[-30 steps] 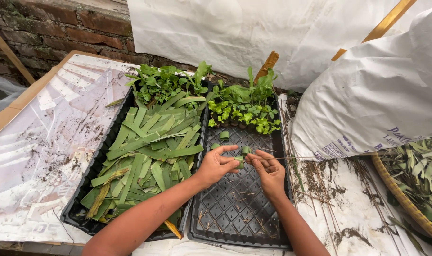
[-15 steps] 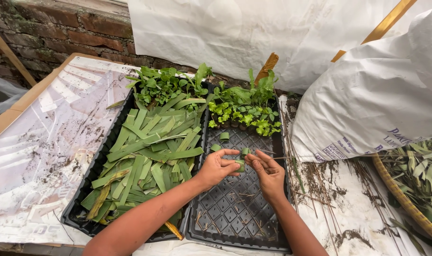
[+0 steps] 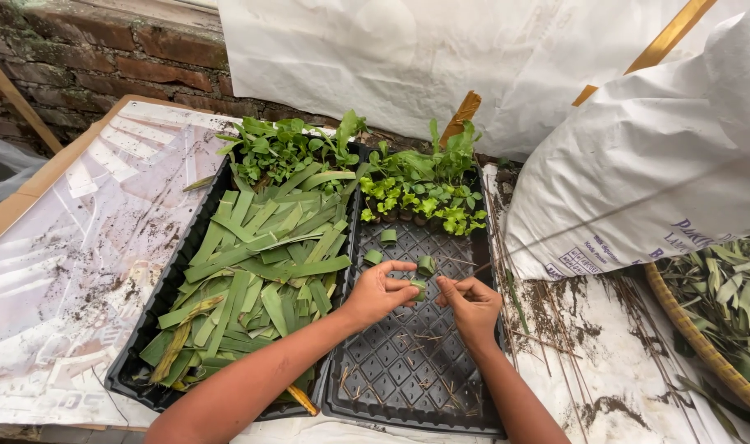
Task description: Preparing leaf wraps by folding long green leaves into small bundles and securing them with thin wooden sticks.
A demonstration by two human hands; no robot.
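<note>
Your left hand (image 3: 381,293) and right hand (image 3: 470,303) pinch 1 small green rolled leaf strip (image 3: 418,288) between narrow fingers, its axis roughly level, over the black seed tray (image 3: 408,370).

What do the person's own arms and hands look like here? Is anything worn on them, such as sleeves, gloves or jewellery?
Both forearms are bare as far as the picture shows; no sleeve comes into view. The left hand and the right hand wear no gloves, and no ring, watch or bracelet can be seen. The fingers are bare too. The picture is too small to show the nails or any soil on them.
</note>
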